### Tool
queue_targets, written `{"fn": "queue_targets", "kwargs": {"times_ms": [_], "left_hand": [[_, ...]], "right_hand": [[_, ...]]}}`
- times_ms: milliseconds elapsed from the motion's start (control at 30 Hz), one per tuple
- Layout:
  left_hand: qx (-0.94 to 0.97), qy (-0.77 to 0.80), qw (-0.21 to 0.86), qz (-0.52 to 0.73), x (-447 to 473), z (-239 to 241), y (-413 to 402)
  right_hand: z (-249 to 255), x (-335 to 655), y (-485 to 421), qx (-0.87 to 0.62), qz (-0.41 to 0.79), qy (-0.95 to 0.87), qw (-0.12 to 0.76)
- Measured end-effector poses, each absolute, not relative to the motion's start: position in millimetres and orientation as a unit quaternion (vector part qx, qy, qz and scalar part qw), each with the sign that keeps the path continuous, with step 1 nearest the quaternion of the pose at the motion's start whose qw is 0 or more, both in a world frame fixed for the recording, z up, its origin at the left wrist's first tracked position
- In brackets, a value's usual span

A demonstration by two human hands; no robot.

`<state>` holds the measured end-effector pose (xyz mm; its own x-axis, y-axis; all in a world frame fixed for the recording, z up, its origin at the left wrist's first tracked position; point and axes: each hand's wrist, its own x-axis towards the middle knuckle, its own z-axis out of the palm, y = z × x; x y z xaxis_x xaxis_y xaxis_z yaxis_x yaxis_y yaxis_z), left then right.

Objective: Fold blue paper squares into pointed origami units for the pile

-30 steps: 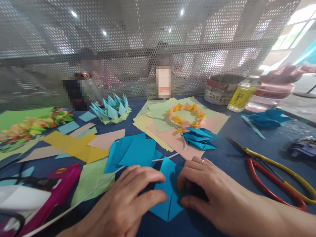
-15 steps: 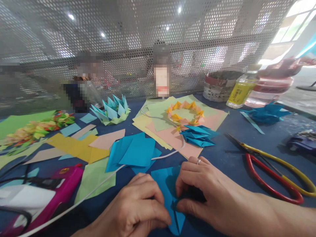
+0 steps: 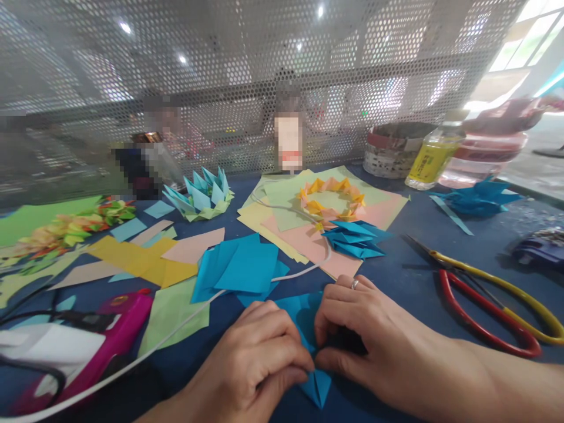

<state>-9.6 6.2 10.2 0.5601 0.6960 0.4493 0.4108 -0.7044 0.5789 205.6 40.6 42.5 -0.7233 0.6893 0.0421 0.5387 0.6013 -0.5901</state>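
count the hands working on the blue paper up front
2: the left hand at the left of the blue paper, the right hand at its right.

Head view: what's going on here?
A person handles a blue paper with bare hands. The left hand has its fingers together on it, just above its pointed near end; the right hand rests at its right side. Blue sheets and a folded blue piece lie beyond; scissors lie to the right.
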Motion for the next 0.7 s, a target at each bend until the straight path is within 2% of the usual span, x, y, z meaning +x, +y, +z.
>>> {"fn": "queue_targets", "kwargs": {"times_ms": [400,567,700], "left_hand": [[0.859,0.346,0.157,0.342,-7.1,8.3,4.1],[0.841,0.429,0.031,0.328,-5.2,15.5,-8.1],[0.868,0.401,-0.084,0.280,-1.9,21.6,-16.5]], "right_hand": [[39.4,205.7,40.3,-0.346,0.278,-0.884,0.147],[40.5,206.6,40.5,-0.347,0.275,-0.884,0.149],[44.7,206.6,39.3,-0.350,0.279,-0.882,0.146]]}}
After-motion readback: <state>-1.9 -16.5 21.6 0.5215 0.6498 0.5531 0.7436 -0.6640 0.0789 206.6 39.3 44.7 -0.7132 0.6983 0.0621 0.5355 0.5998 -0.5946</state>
